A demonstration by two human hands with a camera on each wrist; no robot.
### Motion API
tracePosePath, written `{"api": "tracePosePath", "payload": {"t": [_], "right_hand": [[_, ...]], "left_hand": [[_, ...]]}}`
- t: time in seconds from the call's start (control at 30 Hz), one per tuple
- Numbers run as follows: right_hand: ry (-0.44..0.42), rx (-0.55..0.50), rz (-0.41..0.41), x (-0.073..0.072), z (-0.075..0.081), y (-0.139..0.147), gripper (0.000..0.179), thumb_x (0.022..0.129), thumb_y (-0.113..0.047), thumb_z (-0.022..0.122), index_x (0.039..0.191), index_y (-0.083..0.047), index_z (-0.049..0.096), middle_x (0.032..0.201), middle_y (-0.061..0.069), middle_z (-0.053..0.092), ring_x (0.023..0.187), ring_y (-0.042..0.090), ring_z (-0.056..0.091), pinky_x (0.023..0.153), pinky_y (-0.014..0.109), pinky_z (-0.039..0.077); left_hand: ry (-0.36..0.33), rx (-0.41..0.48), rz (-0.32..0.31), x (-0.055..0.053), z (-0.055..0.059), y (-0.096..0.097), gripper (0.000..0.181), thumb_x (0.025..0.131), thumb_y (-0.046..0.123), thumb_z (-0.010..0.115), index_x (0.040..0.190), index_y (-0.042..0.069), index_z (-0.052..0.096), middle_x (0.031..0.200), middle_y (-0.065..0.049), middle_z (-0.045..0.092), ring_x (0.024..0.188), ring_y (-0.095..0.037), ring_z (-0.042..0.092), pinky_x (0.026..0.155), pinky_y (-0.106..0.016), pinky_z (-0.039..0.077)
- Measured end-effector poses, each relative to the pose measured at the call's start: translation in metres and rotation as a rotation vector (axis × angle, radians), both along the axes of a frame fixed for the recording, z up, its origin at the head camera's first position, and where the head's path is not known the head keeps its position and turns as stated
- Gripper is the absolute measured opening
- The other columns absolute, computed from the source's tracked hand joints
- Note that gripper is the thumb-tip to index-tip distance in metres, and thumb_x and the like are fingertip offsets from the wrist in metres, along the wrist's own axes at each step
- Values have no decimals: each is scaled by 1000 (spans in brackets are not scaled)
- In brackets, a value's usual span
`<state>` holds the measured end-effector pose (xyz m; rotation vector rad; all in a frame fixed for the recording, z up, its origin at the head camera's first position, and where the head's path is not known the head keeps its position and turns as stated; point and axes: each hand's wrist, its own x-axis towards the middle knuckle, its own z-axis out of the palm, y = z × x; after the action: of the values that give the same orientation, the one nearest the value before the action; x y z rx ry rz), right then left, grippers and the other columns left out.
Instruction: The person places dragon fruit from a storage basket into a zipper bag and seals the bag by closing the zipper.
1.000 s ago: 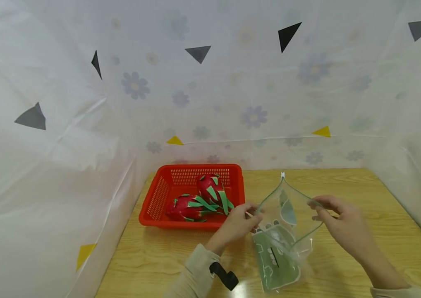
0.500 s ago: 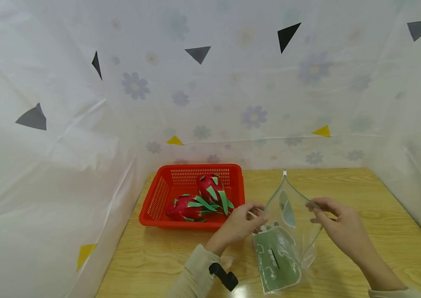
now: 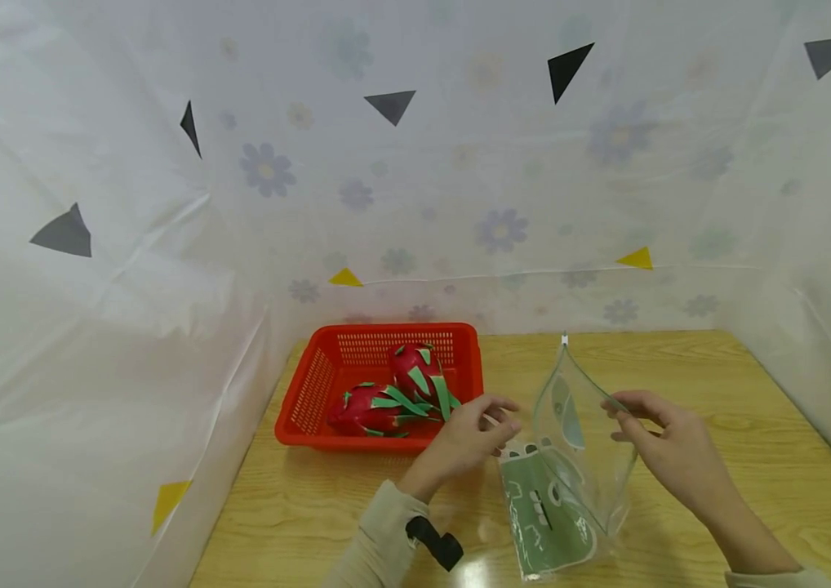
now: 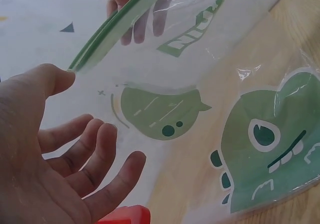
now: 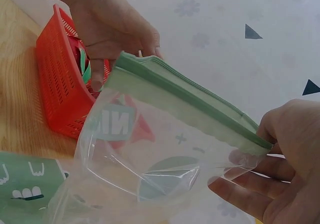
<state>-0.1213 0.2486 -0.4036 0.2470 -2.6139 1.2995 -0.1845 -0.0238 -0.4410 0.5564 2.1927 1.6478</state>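
Note:
A clear zip bag (image 3: 584, 441) with a green zip edge and white slider stands with its mouth spread apart. My right hand (image 3: 668, 441) pinches the right side of its rim between thumb and fingers. My left hand (image 3: 470, 433) is off the bag, to its left, fingers loosely bent and holding nothing. In the left wrist view the thumb of the left hand (image 4: 55, 149) lies right by the green zip edge (image 4: 107, 34). A green dinosaur print (image 3: 548, 510) shows on clear plastic low over the table, below the bag's mouth.
A red plastic basket (image 3: 379, 443) stands behind the left hand, holding a dragon fruit (image 3: 366, 410) and another dragon fruit (image 3: 415, 371). The wooden table (image 3: 724, 384) meets white sheeting (image 3: 415, 188) at its back and sides. A black strap (image 3: 436, 543) is on the left sleeve.
My left hand has let go of the bag's left rim and drawn slightly left. That rim has swung right, so the mouth is narrower. The right hand keeps its pinch.

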Motion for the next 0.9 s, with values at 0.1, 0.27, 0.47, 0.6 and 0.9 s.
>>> {"api": "tracePosePath", "payload": {"t": [0.1,0.27,0.47,0.6,0.9], "right_hand": [[-6,-2,1,-1,0,0,26,104,-15,51,124,-2,61,117,20,69,83,4,71,68,20,58],[-8,-2,-2,-1,0,0,28,103,-13,51,126,0,60,119,22,68,82,1,70,68,19,58],[-3,14,-7,-1,-1,1,27,103,-12,51,125,-1,61,118,22,69,82,1,71,68,19,58],[13,17,-6,-2,-2,1,26,103,-11,52,124,0,61,117,21,70,82,0,70,68,19,58],[-7,19,-7,0,-2,1,28,104,-15,51,126,-1,60,116,23,69,81,4,72,68,18,57]], "left_hand": [[12,-6,32,-3,1,-7,27,98,35,62,122,24,62,101,2,63,78,-20,66,73,-34,60],[60,1,121,-14,7,-24,28,99,35,59,123,20,61,100,-8,63,80,-28,66,73,-36,60],[99,-2,283,-28,12,-48,28,101,32,56,125,19,60,106,-9,62,73,-17,64,70,-32,60],[124,7,374,-35,14,-61,28,102,25,54,128,17,59,113,-12,61,76,-25,64,68,-30,59],[186,-47,546,-48,11,-85,33,100,19,56,133,12,56,116,-11,61,93,-22,62,75,-37,59]]}}
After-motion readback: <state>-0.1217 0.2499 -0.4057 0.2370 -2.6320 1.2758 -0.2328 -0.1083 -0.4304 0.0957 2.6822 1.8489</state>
